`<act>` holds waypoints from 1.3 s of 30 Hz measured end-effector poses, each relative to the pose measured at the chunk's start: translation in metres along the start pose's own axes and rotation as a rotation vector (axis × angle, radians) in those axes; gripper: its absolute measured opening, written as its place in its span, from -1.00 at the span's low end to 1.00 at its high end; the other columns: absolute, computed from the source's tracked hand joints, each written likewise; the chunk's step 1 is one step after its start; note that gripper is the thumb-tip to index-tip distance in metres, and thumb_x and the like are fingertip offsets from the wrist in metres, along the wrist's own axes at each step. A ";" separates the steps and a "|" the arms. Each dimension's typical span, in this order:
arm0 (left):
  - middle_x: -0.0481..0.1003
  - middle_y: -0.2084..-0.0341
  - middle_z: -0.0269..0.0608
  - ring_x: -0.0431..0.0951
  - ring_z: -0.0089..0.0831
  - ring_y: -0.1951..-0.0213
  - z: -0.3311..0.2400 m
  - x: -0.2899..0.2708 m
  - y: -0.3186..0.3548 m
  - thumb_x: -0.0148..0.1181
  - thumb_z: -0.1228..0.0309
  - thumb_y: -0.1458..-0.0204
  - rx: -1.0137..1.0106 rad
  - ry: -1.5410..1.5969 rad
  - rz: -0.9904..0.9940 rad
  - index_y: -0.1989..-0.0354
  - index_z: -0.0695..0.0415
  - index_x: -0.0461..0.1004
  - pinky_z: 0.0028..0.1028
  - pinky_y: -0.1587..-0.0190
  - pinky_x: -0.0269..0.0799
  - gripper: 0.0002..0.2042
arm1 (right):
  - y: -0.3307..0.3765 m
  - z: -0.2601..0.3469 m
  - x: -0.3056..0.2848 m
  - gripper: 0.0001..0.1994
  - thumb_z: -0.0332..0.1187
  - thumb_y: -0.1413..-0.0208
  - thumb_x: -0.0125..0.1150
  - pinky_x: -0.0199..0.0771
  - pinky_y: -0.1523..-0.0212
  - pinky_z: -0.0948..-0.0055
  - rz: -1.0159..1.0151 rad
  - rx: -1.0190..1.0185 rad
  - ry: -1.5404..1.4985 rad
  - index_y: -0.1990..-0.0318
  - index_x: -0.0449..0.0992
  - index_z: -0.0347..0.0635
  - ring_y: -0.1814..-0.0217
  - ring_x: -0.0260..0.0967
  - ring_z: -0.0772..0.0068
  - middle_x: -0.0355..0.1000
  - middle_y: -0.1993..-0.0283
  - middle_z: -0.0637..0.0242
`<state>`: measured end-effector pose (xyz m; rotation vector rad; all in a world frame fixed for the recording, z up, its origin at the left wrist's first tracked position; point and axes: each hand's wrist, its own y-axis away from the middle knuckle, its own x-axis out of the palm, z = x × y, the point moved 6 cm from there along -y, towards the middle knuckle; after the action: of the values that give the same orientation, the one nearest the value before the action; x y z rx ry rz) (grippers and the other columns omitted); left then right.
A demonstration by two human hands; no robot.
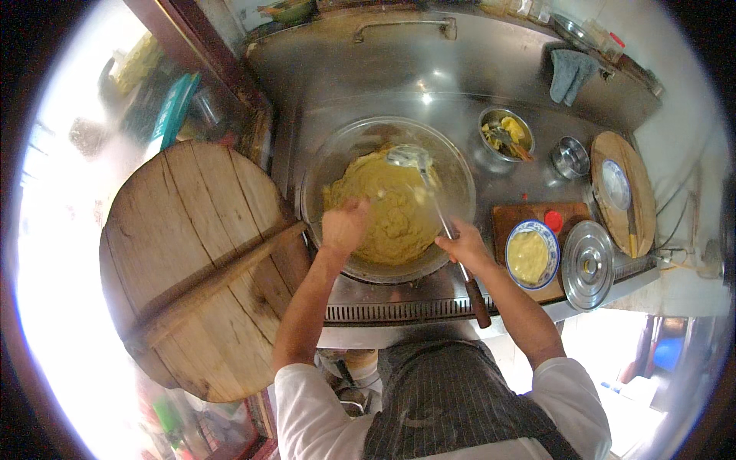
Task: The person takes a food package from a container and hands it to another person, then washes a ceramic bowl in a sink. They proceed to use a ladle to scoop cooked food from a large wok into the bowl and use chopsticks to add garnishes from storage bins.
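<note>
A wide metal pan (310, 201) on the steel counter holds a mass of pale yellow dough or batter (395, 222). My right hand (465, 244) grips a long-handled metal spatula (443, 221) partway along its shaft. Its wooden handle end points back toward me, and its broad head lies over the far part of the yellow mass. Over the pan's left side, my left hand (345, 227) is closed with fingers curled. Whatever it may hold is hidden, and the fingertips are slightly blurred.
A round wooden lid (203, 222) leans at the left. On the right are a blue-rimmed bowl (532, 254) of yellow mash on a brown board (506, 218), a metal lid (589, 264), a steel bowl (506, 134) with utensils, a small steel cup (570, 158) and a smaller wooden lid (606, 153).
</note>
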<state>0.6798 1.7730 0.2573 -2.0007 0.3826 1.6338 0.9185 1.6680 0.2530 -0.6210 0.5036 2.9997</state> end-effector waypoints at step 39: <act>0.51 0.33 -0.08 0.56 -0.15 0.37 0.038 0.073 -0.014 -0.04 0.51 -0.01 -0.206 -0.141 0.242 -0.01 0.12 0.36 -0.23 0.42 0.48 -0.66 | 0.002 0.049 -0.053 -0.69 -0.25 -0.25 -0.05 0.18 0.65 0.64 0.128 -0.144 -0.610 -0.01 0.36 -0.26 0.64 0.19 0.68 0.27 0.54 0.43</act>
<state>0.6725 1.8139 0.1849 -2.0337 0.4329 2.0238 0.9489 1.6829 0.3168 0.3439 0.2921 3.1264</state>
